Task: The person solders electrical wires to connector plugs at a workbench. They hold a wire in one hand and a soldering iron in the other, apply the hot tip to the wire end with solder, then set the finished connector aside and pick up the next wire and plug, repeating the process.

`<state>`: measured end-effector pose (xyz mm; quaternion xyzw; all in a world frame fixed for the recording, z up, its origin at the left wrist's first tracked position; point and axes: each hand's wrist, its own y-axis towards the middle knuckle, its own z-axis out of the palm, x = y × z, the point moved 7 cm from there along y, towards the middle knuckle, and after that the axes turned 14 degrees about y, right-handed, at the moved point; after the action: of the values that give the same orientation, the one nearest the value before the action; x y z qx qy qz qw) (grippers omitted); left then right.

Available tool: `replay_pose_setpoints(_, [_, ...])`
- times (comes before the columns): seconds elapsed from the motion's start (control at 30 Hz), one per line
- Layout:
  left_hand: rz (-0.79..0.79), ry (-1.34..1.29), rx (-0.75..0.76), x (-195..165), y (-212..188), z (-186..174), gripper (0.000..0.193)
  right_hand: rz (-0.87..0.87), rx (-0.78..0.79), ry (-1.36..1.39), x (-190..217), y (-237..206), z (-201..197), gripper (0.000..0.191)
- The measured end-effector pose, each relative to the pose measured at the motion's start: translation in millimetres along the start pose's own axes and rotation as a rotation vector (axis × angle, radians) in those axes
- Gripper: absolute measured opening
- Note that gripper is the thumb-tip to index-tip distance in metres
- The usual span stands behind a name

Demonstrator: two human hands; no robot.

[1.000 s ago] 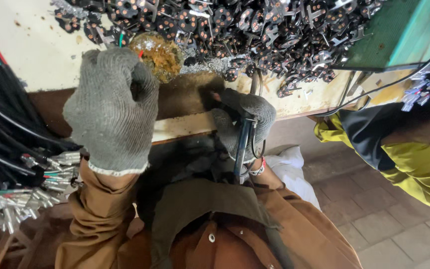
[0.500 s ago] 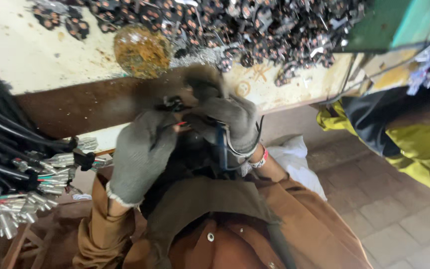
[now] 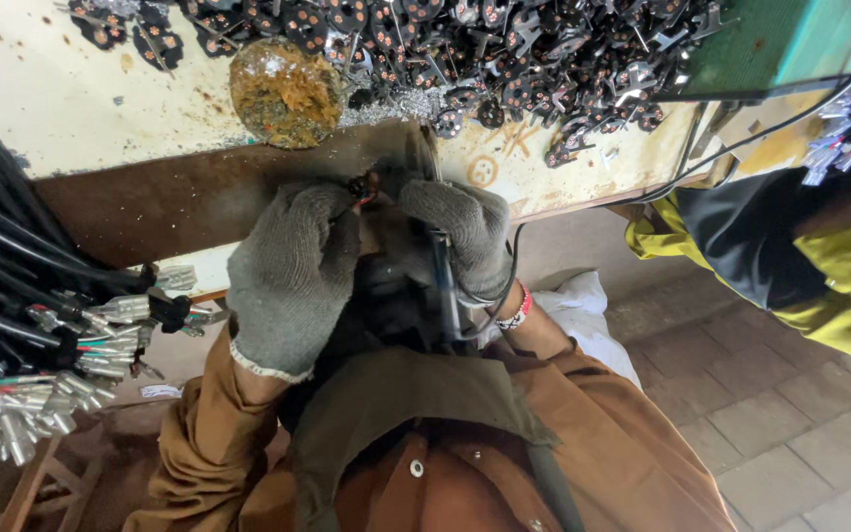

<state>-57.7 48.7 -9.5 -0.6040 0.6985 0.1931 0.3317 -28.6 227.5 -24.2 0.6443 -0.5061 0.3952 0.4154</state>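
Worn, stained workbench top (image 3: 81, 108), pale and scuffed, with a dark brown board (image 3: 169, 197) along its near edge. Both gloved hands meet at that edge, over the person's lap.

Small dark part with red-tipped wires (image 3: 361, 187) sits pinched between the two sets of fingertips, just at the bench edge. Left hand (image 3: 293, 276), in a grey knit glove, is closed on it from its left side, fingers curled tight. Right hand (image 3: 460, 236), same glove, is closed from the opposite side; a slim dark tool (image 3: 443, 286) runs down from its fist toward the body. How much of the part each hand grips cannot be told; the gloves hide it.

Just above the grip: a round glass lump with orange filling (image 3: 286, 91). Farther above and to the right of it: a heap of small dark metal parts (image 3: 504, 59) spread across the bench. Well left of the grip: a bundle of black cables with metal end fittings (image 3: 41, 345). Below the grip: brown jacket sleeves. Far right: another person's yellow-and-black sleeve (image 3: 800, 266), apart from the hands.
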Motion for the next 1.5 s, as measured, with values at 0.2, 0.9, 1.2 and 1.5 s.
replay_pose_setpoints(0.2, [0.101, -0.014, 0.035, -4, 1, 9, 0.02, 0.057, 0.102, 0.075, -21, -10, -3, 0.045])
replay_pose_setpoints(0.9, [0.135, 0.13, 0.011, -1, 17, 5, 0.017, 0.24, 0.095, -0.044, -15, -10, -6, 0.029])
replay_pose_setpoints(1.2, [0.126, 0.127, 0.031, 0, 19, 8, 0.016, -0.074, 0.27, 0.011, -12, -21, -11, 0.03])
replay_pose_setpoints(1.5, [0.174, 0.228, 0.118, -3, 17, 15, 0.019, -0.002, 0.441, -0.048, 2, -1, 4, 0.019])
